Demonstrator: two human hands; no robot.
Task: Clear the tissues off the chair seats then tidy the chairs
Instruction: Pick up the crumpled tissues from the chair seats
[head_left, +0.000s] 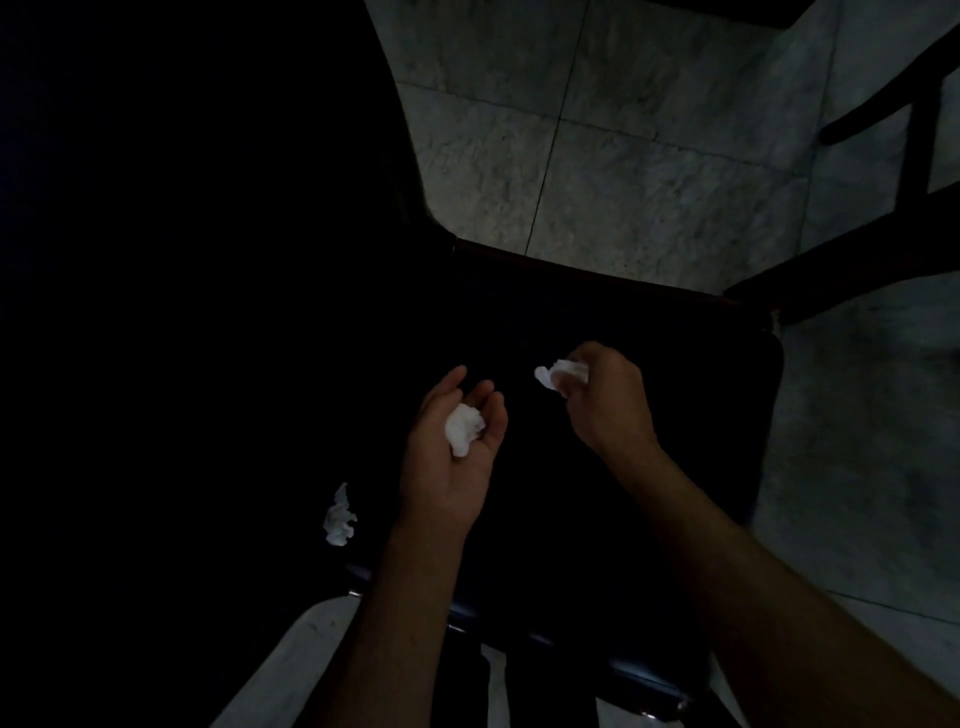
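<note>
A dark chair seat (649, 415) fills the middle of the dim view. My left hand (452, 467) hovers palm up over it, a crumpled white tissue (464, 428) lying in the cupped palm with the fingers loosely bent. My right hand (610, 400) pinches a second crumpled tissue (558, 373) just above the seat. A third tissue (340, 518) lies at the seat's left side, left of my left wrist.
Pale marble floor tiles (623, 130) show beyond the seat. A second dark chair frame (914, 156) stands at the upper right. A large black mass (182, 260), its form unclear, covers the left half of the view.
</note>
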